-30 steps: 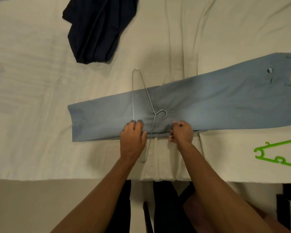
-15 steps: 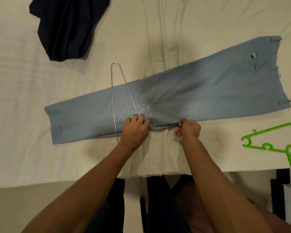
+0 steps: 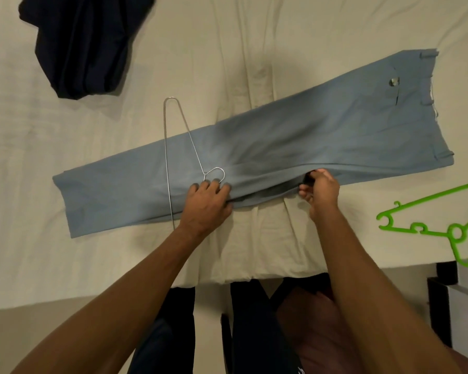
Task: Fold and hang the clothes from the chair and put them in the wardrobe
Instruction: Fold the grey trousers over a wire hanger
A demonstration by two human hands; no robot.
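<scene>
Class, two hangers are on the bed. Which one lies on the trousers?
The thin metal wire hanger lies across the blue trousers. The green plastic hanger lies apart, on the bare sheet.

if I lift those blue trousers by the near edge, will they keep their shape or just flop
Probably flop: the blue trousers lie flat and crease where the right hand pinches their near edge. They look thin, so likely light. The wire hanger lying across them seems loose and might slide off.
</scene>
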